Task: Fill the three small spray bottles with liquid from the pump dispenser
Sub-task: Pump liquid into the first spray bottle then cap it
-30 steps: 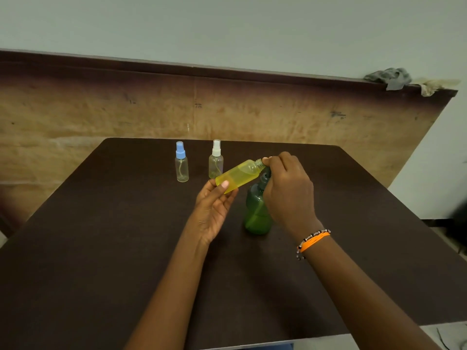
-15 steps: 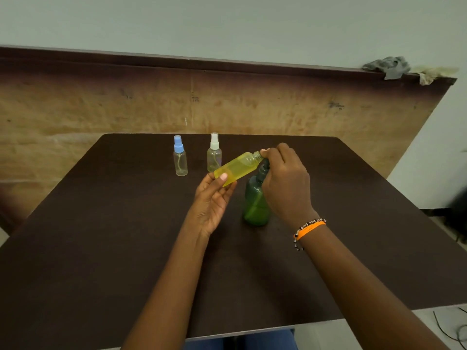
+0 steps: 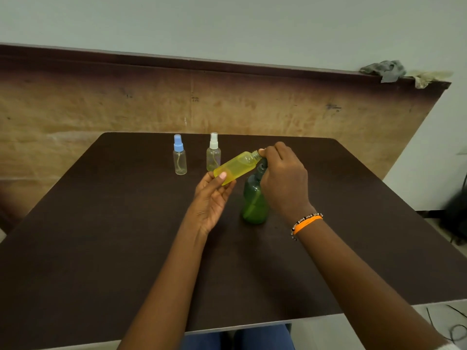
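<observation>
The person is working on the yellow spray bottle (image 3: 235, 168), the first of the three to judge by the other two standing capped; the left hand (image 3: 214, 195) is holding it by its base end, thumb on top and fingers beneath, so this grip is closed on the bottle; the bottle is lying tilted in the air, its bare threaded neck pointing up and right toward the head of the green pump dispenser (image 3: 255, 200). The right hand (image 3: 283, 178) is curling over the dispenser's pump head, fingertips at the bottle's mouth; that grip is narrow and bunched, but whether it is pressing the pump, steadying the nozzle or pinching the neck I cannot tell, since the hand is hiding the pump; the yellow bottle's spray cap is not showing anywhere.

By my judgement the filling step is just beginning; the next move is calling for the nozzle to sit squarely over the narrow mouth before any pumping, with the bottle raised nearer upright so that liquid is not running back out.

The blue-capped bottle (image 3: 180, 157) and the white-capped bottle (image 3: 213, 155) are standing upright, apart from one another, toward the far edge of the bench (image 3: 101, 236), a dark brown matt top; the dispenser is standing near its middle. Behind, a worn wooden panel (image 3: 126, 109) is running along a pale wall; crumpled rags (image 3: 384, 69) are lying on the panel's top edge at the right.
</observation>
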Tool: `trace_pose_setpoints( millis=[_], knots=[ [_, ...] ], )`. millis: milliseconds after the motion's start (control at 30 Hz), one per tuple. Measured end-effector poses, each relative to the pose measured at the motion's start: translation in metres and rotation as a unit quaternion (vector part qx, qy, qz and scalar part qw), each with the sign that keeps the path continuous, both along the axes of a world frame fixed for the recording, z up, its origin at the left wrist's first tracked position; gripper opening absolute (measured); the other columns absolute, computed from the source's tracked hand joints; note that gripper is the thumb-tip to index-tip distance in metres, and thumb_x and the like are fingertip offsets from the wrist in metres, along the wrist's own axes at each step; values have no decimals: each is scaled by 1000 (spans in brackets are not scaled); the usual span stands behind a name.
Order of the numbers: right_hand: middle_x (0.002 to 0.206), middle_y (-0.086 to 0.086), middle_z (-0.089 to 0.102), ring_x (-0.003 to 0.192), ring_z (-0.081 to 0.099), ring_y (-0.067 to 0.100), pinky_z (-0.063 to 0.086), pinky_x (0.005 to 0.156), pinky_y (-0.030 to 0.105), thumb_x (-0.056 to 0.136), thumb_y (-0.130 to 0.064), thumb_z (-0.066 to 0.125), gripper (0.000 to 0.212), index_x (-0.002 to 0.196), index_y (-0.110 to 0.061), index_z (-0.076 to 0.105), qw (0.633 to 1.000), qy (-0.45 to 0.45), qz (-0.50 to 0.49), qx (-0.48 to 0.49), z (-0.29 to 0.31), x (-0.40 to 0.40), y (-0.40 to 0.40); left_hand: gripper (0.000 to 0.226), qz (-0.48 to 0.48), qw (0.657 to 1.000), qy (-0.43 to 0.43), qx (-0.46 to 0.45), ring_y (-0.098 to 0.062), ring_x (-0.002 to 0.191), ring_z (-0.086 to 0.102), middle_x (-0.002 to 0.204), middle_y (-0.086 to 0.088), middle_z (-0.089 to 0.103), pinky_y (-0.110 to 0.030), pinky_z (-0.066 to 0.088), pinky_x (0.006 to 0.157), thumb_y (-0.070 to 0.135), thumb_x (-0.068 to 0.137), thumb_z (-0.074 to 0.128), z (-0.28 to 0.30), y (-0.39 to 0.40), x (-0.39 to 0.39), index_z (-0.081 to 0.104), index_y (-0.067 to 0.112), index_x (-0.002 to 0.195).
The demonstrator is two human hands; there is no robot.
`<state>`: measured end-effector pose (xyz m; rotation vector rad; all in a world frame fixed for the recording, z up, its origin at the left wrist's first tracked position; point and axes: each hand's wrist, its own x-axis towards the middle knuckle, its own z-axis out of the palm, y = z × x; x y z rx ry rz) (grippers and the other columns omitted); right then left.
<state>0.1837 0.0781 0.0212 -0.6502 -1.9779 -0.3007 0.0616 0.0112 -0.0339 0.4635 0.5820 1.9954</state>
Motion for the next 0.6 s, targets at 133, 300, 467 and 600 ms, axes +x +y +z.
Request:
trace_pose_setpoints(
  millis=[133, 300, 467, 600],
  knots=[
    [74, 13, 57, 59, 55, 25, 31, 47, 19, 75, 3, 52, 12, 79, 2, 63, 1000, -4, -7, 21, -10, -1, 3, 26, -1, 1000, -4, -1, -11, 86, 69, 95, -3, 69, -19, 54, 73, 9, 75, 56, -1, 0, -1, 55, 9, 102],
    [71, 12, 57, 56, 54, 28, 30, 45, 20, 65, 6, 61, 10, 71, -1, 59, 999, -34, 12, -1, 6, 2, 4, 18, -3, 1000, -4, 2, -9, 85, 69, 93, -2, 70, -18, 54, 72, 6, 84, 51, 0, -1, 2, 56, 9, 101],
    [74, 13, 58, 59, 54, 28, 29, 47, 19, 67, 7, 59, 9, 74, 1, 61, 1000, -9, 11, 3, 2, 1, 4, 27, -6, 1000, -2, 7, -10, 87, 68, 97, -3, 68, -19, 54, 73, 10, 75, 56, 1, 1, 2, 55, 9, 102],
    [75, 14, 58, 60, 55, 28, 37, 43, 23, 64, 11, 60, 15, 76, 3, 61, 1000, -16, -1, 6, -8, -1, 7, 31, -3, 1000, -11, 1, -11, 88, 68, 100, -5, 67, -19, 54, 72, 11, 73, 58, -3, 1, 0, 55, 8, 104]
  ],
)
